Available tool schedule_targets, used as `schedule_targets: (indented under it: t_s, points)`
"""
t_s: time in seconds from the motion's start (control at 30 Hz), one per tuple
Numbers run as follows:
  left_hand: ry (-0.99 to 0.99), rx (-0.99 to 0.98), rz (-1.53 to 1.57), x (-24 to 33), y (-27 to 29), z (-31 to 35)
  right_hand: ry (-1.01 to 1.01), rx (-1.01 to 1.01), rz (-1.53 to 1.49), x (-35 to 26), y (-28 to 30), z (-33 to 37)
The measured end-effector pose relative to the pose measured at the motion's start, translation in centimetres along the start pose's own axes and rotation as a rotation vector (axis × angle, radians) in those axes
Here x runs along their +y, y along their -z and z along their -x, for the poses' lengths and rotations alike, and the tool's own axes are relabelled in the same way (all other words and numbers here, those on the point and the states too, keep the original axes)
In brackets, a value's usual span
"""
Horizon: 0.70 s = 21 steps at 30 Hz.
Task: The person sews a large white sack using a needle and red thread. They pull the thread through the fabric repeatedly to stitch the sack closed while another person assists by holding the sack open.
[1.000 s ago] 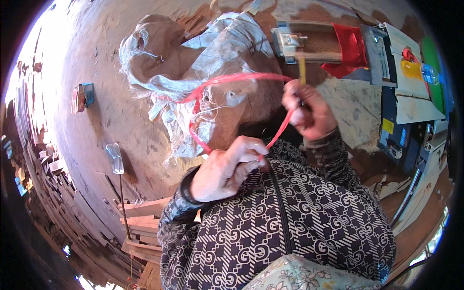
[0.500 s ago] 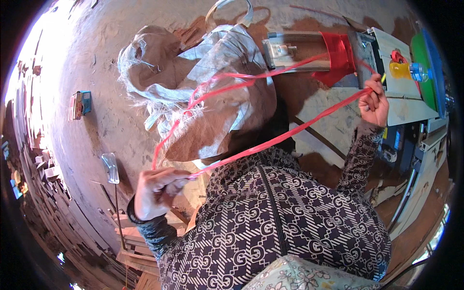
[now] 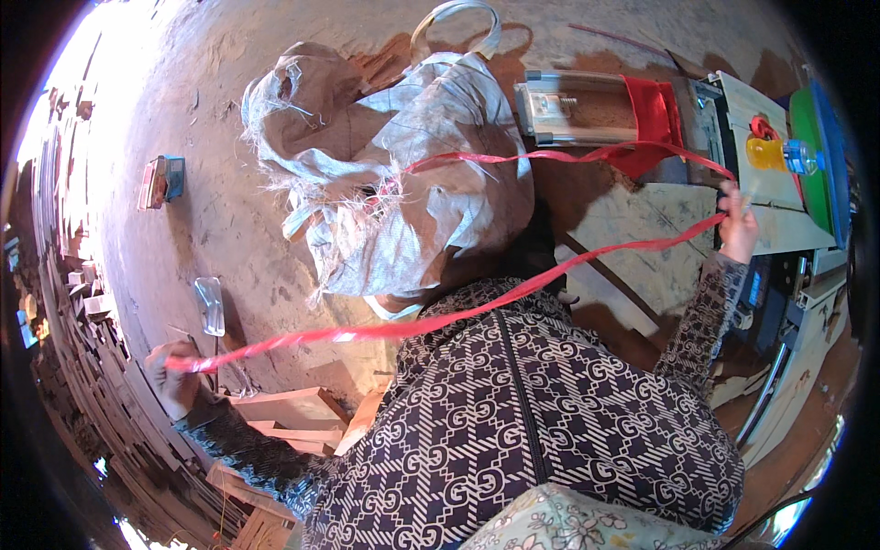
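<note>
- Since half a second ago, the left hand (image 3: 174,380) has swung outward, stretching the red strip (image 3: 339,334) across the jacket (image 3: 440,412); the right hand (image 3: 738,227) shifts slightly right.
- Left fingers clench the strip's end.
- Right fingers, slightly blurred, appear curled round the strip's bend.
- Its upper run reaches the frayed sack (image 3: 477,119).
- The sack sits on the floor (image 3: 257,257), inward from the floor's left edge, where wood strips (image 3: 101,385) lie heaped.
</note>
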<state>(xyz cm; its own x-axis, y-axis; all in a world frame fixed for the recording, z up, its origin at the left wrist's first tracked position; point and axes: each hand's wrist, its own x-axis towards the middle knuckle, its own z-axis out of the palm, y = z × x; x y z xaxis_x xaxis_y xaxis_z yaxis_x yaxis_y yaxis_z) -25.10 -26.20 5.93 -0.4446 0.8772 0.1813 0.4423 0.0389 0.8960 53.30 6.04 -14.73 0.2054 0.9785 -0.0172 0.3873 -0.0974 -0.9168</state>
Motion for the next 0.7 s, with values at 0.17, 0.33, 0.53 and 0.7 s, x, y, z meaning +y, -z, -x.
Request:
schedule_targets:
  t_s: [0.17, 0.33, 0.53, 0.7]
  points:
    - [0.094, -0.726, -0.519, 4.7, -16.8, -2.6, 0.099, 0.053, 0.364, -10.1, -8.8, 4.2]
    - [-0.116, -1.072, -0.296, 4.9, -26.8, -2.7, -0.022, -0.805, -0.259, -17.6, -19.4, 12.8]
    - [0.137, -1.006, 0.023, 4.7, -27.3, -4.4, -0.401, -1.409, -0.674, -18.4, -21.7, 17.9]
    - [0.455, -0.726, 0.308, 3.8, -24.3, -3.7, -0.41, -1.182, -0.504, -16.4, -19.6, 15.6]
